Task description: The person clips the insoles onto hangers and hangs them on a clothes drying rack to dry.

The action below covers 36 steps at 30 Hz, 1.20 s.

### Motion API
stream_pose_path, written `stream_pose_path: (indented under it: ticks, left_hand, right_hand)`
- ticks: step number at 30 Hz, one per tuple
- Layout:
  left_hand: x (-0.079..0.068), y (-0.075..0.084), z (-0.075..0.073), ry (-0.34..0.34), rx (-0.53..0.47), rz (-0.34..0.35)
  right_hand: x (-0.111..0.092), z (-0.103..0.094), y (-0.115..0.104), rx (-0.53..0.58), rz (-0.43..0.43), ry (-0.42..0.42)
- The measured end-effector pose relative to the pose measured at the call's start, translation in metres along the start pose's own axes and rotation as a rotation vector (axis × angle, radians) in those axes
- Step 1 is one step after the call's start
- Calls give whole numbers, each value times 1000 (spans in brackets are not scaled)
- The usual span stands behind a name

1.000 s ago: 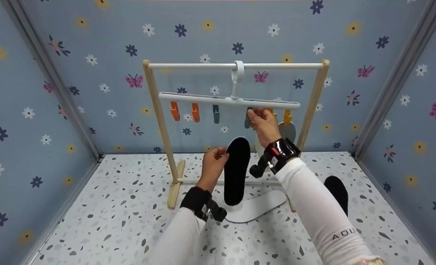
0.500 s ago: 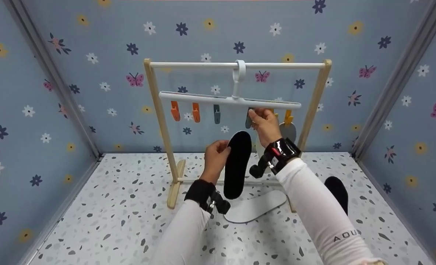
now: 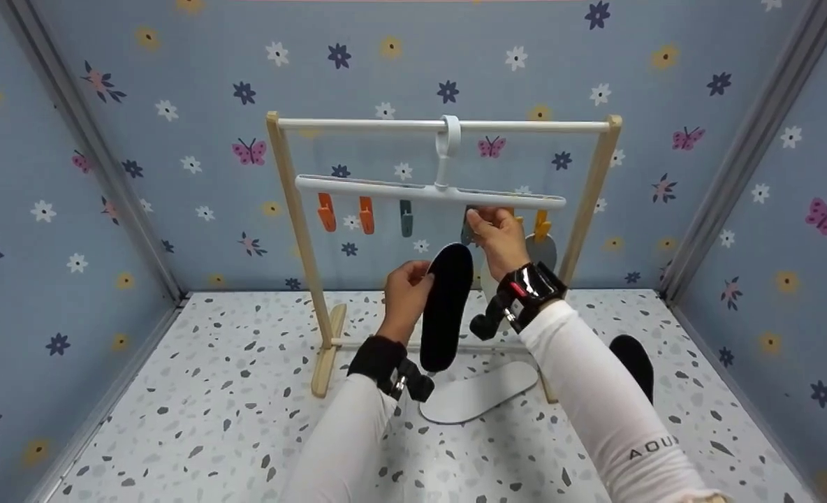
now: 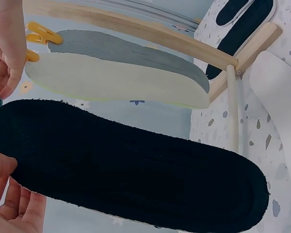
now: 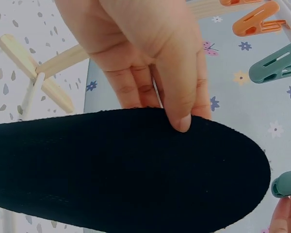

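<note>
In the head view my left hand [image 3: 406,297] pinches a black shoe insole [image 3: 446,311] by its left edge near the top, thumb in front. The insole hangs nearly upright, its top end just below a dark green clothespin [image 3: 466,227]. My right hand [image 3: 501,241] pinches that clothespin, which hangs from a white clip hanger [image 3: 364,187]. A small gap shows between the clothespin [image 5: 287,183] and the insole's rounded end in the right wrist view. Yellow clothespins [image 4: 41,35] hold a grey insole [image 4: 126,52] and a pale insole [image 4: 111,80], behind my right hand.
Two orange clothespins [image 3: 366,215] and another green clothespin [image 3: 406,219] hang on the left half. A wooden rack [image 3: 300,237] with a white rod carries the hanger. A white insole [image 3: 480,392] lies on the speckled surface; black insole material [image 3: 633,363] lies at right.
My left hand has raised the black insole toward the green clothespin, mostly in the first half second. My right hand has stayed at the clothespin. The head view has shifted slightly.
</note>
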State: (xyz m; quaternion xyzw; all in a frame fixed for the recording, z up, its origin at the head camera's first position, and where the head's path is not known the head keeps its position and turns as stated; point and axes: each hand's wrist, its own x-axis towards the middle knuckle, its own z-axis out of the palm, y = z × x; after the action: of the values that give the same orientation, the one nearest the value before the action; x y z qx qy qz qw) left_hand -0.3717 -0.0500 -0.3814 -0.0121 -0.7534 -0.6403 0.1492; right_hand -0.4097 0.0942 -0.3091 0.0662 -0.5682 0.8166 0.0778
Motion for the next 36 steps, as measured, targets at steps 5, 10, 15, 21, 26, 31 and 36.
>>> stream_pose_path:
  ticks: [5, 10, 15, 21, 26, 31, 36]
  left_hand:
    - [2, 3, 1, 13, 17, 21]
    - [3, 3, 2, 14, 29, 26]
    - [4, 6, 4, 4, 17, 18]
    - [3, 10, 4, 2, 13, 27]
    - [3, 10, 4, -3, 6, 25]
    - [2, 10, 4, -11, -6, 32]
    - [1, 9, 4, -1, -3, 59]
  right_hand:
    - [0, 0, -2, -11, 0, -8]
    - [-2, 1, -2, -1, 6, -8]
    - [-2, 0, -1, 6, 6, -8]
    - [-3, 1, 0, -8, 9, -7]
    - [-3, 2, 0, 5, 19, -4]
    - [-3, 1, 1, 0, 25, -20]
    - [-2, 0, 3, 6, 21, -23]
